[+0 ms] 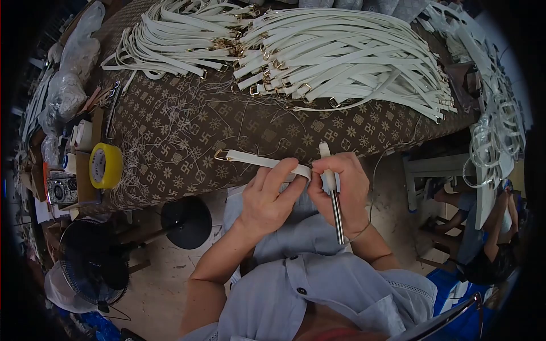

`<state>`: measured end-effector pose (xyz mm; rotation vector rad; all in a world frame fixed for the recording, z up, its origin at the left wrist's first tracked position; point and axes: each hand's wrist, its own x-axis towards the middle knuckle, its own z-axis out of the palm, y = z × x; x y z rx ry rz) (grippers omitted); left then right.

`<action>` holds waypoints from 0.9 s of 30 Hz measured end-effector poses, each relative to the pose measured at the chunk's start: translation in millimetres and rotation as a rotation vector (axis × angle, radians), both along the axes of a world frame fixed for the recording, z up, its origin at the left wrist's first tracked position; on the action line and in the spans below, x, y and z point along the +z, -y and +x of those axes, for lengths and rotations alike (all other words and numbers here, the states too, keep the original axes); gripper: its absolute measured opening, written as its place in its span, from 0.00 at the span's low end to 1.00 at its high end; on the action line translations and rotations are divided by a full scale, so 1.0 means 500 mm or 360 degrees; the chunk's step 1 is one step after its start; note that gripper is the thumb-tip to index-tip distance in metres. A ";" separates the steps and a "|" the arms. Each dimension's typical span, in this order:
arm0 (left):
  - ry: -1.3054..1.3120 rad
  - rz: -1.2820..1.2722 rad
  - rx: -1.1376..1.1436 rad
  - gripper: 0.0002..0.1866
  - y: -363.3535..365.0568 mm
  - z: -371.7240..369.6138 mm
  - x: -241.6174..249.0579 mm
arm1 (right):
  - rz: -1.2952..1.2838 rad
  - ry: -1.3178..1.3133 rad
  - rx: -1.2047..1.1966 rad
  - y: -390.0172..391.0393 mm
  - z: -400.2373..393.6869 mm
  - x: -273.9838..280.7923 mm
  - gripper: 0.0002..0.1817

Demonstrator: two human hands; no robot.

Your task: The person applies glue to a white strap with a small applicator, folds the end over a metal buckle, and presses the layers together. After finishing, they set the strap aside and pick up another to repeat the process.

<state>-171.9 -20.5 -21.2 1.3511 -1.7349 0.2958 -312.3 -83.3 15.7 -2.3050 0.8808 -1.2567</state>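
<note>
My left hand (269, 199) is closed on a thin white belt (250, 158). Its gold buckle (222, 154) points left over the cloth, and the strap bends round at my fingertips. My right hand (345, 184) grips a pen-shaped tool (336, 213) with a white upper part and a shiny metal barrel that points down toward me. The thumb and forefinger of this hand meet right at the bend of the belt. Beside my right wrist runs a thin cord (372, 196).
A big pile of white belts (347, 54) covers the back of the patterned cloth (193, 136). Loose threads (151, 142) lie at left, near a yellow tape roll (106, 165). A black fan (94, 264) stands lower left. Another person (483, 233) sits at right.
</note>
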 end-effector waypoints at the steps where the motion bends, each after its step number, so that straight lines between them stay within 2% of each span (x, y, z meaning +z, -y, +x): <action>1: -0.0035 -0.0004 0.0007 0.16 0.001 -0.002 0.000 | -0.0017 0.0014 0.0002 0.001 0.001 -0.001 0.20; 11: -0.0219 0.0051 0.0105 0.16 0.004 -0.020 0.008 | -0.0130 0.0120 -0.0090 0.007 0.004 -0.020 0.21; 12: -0.0366 0.0080 0.0130 0.14 0.004 -0.017 0.006 | -0.0132 0.0121 -0.0091 0.009 0.000 -0.024 0.21; 14: -0.0513 0.0111 0.0156 0.11 0.005 -0.011 0.011 | 0.0107 0.0210 -0.0084 0.014 -0.011 -0.033 0.20; 16: -0.0949 0.0219 -0.0104 0.08 0.011 -0.005 0.028 | 0.0097 0.0248 -0.0061 0.017 -0.012 -0.027 0.20; 17: -0.0945 0.0214 -0.0105 0.08 0.010 -0.003 0.028 | 0.0090 0.0283 -0.0041 0.019 -0.013 -0.024 0.21; 19: -0.1583 0.0558 -0.0524 0.07 0.005 0.003 0.024 | 0.0211 0.0372 0.0029 0.021 -0.016 -0.024 0.20; 21: -0.1612 0.0626 -0.0619 0.07 0.002 0.012 0.018 | 0.0336 0.0453 0.0099 0.024 -0.026 -0.020 0.20; 23: -0.1646 0.0698 -0.0712 0.08 -0.003 0.019 0.018 | 0.0282 0.0254 0.0337 0.028 -0.041 -0.003 0.20; 25: -0.1751 0.0814 -0.0812 0.08 -0.008 0.023 0.030 | 0.0216 0.0206 0.0406 0.030 -0.046 0.006 0.20; 27: -0.1661 0.0834 -0.0829 0.08 -0.008 0.028 0.036 | 0.0145 0.0159 0.0471 0.031 -0.050 0.019 0.21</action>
